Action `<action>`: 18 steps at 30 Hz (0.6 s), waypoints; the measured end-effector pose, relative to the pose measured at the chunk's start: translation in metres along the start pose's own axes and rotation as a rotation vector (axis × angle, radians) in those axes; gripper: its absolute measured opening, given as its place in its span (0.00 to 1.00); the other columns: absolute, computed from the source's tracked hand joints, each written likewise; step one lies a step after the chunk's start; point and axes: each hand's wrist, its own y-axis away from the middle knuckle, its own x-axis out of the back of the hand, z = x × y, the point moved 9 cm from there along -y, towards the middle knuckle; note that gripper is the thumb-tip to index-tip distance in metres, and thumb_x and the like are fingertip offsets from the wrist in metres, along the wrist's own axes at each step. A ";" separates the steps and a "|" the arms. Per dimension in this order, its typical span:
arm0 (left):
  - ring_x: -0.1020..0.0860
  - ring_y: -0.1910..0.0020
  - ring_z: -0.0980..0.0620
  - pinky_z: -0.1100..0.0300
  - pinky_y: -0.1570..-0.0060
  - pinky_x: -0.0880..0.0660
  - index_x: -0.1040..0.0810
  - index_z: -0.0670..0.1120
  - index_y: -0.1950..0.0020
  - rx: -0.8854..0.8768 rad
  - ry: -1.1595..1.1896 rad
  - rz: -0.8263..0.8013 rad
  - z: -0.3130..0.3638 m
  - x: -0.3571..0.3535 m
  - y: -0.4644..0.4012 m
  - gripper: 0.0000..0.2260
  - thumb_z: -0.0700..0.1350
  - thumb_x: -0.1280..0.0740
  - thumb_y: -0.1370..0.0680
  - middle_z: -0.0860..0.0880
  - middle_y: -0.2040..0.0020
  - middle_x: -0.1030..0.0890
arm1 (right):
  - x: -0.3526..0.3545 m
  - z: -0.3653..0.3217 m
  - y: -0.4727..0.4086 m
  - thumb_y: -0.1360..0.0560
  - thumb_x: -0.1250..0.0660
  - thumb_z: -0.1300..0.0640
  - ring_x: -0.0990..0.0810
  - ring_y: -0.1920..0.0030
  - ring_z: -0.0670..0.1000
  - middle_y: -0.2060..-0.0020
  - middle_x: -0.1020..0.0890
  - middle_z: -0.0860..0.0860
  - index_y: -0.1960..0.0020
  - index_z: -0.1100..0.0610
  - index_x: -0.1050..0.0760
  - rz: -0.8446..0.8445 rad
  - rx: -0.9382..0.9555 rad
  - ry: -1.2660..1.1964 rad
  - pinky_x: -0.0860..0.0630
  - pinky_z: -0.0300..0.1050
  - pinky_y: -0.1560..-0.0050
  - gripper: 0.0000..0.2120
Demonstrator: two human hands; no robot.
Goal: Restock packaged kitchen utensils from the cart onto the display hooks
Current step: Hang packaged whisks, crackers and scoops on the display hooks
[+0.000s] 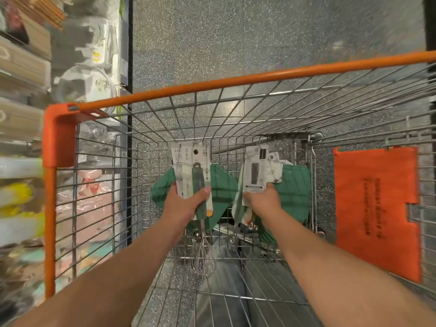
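Retail shop aisle, housewares section. Silver wire shopping cart with an orange plastic rim bar and corner cap [59, 135] fills the view; a folding orange plastic child-seat flap with printed text [377, 208] hangs on its right side. Inside the cart are carded, hang-hole retail packs of metal kitchen utensils [191, 171]. On the left, blurred store shelving [21, 67] holds stacked white floral-print plates [94, 83] and wrapped packaged goods. Grey speckled terrazzo floor [259, 31] runs ahead, typical of a store.
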 end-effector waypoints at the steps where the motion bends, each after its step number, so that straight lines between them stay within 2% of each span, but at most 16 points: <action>1: 0.15 0.46 0.46 0.40 0.41 0.19 0.24 0.49 0.34 0.000 0.004 0.001 0.001 0.000 0.005 0.45 0.64 0.18 0.46 0.48 0.45 0.14 | 0.003 0.005 0.006 0.25 0.25 0.62 0.18 0.51 0.53 0.41 0.17 0.55 0.34 0.58 0.26 -0.019 0.001 -0.060 0.19 0.44 0.55 0.21; 2: 0.15 0.47 0.46 0.40 0.42 0.19 0.25 0.49 0.33 0.007 0.013 0.004 0.004 0.001 0.011 0.43 0.62 0.18 0.44 0.48 0.45 0.14 | 0.007 0.007 0.014 0.26 0.24 0.63 0.17 0.49 0.53 0.42 0.16 0.53 0.36 0.56 0.24 -0.045 0.005 -0.116 0.18 0.47 0.52 0.20; 4: 0.15 0.47 0.46 0.43 0.46 0.17 0.26 0.47 0.33 0.016 0.018 -0.002 0.008 0.000 0.022 0.36 0.55 0.18 0.37 0.47 0.44 0.15 | 0.015 0.009 0.029 0.26 0.23 0.63 0.16 0.44 0.55 0.43 0.14 0.52 0.41 0.51 0.21 -0.110 0.006 -0.189 0.19 0.56 0.40 0.17; 6: 0.15 0.49 0.47 0.50 0.51 0.16 0.26 0.46 0.34 0.009 0.008 -0.007 0.016 0.001 0.034 0.27 0.48 0.19 0.29 0.46 0.45 0.15 | 0.024 0.002 0.048 0.26 0.23 0.62 0.15 0.43 0.56 0.45 0.13 0.51 0.43 0.50 0.19 -0.183 0.012 -0.278 0.21 0.61 0.36 0.15; 8: 0.15 0.50 0.49 0.54 0.53 0.17 0.24 0.45 0.36 -0.019 0.001 -0.003 0.029 0.003 0.047 0.25 0.48 0.20 0.28 0.46 0.46 0.15 | 0.034 -0.014 0.074 0.24 0.25 0.63 0.15 0.44 0.58 0.46 0.12 0.52 0.40 0.54 0.19 -0.282 0.026 -0.344 0.20 0.61 0.38 0.14; 9: 0.15 0.50 0.50 0.54 0.50 0.17 0.24 0.46 0.35 -0.033 -0.003 0.000 0.036 0.004 0.054 0.27 0.51 0.18 0.30 0.48 0.47 0.15 | 0.038 -0.023 0.086 0.24 0.26 0.64 0.14 0.45 0.58 0.46 0.12 0.54 0.39 0.55 0.19 -0.335 0.037 -0.373 0.18 0.59 0.42 0.14; 11: 0.15 0.47 0.49 0.47 0.42 0.18 0.24 0.48 0.32 -0.069 0.005 0.015 0.047 0.008 0.070 0.40 0.63 0.16 0.39 0.50 0.45 0.15 | 0.045 -0.046 0.118 0.23 0.27 0.64 0.14 0.49 0.56 0.46 0.13 0.55 0.38 0.57 0.20 -0.449 0.082 -0.400 0.17 0.51 0.54 0.14; 12: 0.16 0.45 0.48 0.44 0.39 0.20 0.25 0.50 0.31 -0.081 0.008 0.026 0.051 0.011 0.078 0.45 0.67 0.17 0.42 0.51 0.43 0.15 | 0.047 -0.057 0.134 0.23 0.28 0.65 0.13 0.50 0.55 0.46 0.13 0.55 0.38 0.57 0.20 -0.499 0.115 -0.396 0.18 0.49 0.57 0.14; 13: 0.16 0.44 0.47 0.43 0.37 0.21 0.26 0.50 0.31 -0.093 0.014 0.029 0.056 0.012 0.087 0.43 0.65 0.16 0.41 0.50 0.43 0.16 | 0.049 -0.064 0.146 0.24 0.28 0.64 0.13 0.50 0.54 0.46 0.13 0.55 0.38 0.57 0.20 -0.537 0.151 -0.381 0.19 0.48 0.58 0.15; 16: 0.17 0.43 0.46 0.40 0.37 0.22 0.25 0.52 0.37 -0.115 0.096 0.021 0.068 0.017 0.122 0.26 0.52 0.19 0.31 0.50 0.44 0.16 | 0.050 -0.081 0.178 0.24 0.29 0.65 0.13 0.50 0.55 0.44 0.13 0.56 0.35 0.57 0.21 -0.596 0.228 -0.329 0.18 0.53 0.53 0.18; 18: 0.17 0.42 0.46 0.40 0.35 0.23 0.25 0.54 0.41 -0.152 0.150 0.035 0.073 0.023 0.146 0.22 0.51 0.19 0.30 0.50 0.43 0.16 | 0.051 -0.093 0.200 0.23 0.30 0.66 0.12 0.51 0.54 0.45 0.13 0.56 0.35 0.58 0.21 -0.627 0.280 -0.300 0.17 0.52 0.57 0.17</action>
